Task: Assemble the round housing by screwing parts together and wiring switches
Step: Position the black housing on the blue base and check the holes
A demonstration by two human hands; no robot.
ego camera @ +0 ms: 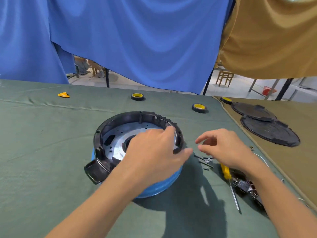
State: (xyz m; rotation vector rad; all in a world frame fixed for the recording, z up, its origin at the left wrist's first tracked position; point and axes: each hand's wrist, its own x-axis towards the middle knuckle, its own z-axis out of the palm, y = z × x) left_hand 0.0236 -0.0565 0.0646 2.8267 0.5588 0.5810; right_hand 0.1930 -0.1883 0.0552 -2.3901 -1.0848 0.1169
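The round housing [120, 133] lies open side up on the green cloth: a black rim, a silvery inner plate and a blue underside. My left hand [154, 148] rests over its right half, fingers on the right rim. My right hand [223, 148] hovers just right of the housing with thumb and forefinger pinched close; whether something small is between them I cannot tell. Below it lie several loose dark screws [205, 160] and a yellow-handled screwdriver [228, 176]. A pile of small switch parts and wires [245, 184] sits beside the screwdriver.
Two black tape rolls with yellow cores [137, 96] [199, 107] stand behind the housing, a third [226, 100] on the tan cloth. Two black round covers [269, 131] lie at right. A yellow scrap [63, 95] lies far left. Blue and tan curtains hang behind.
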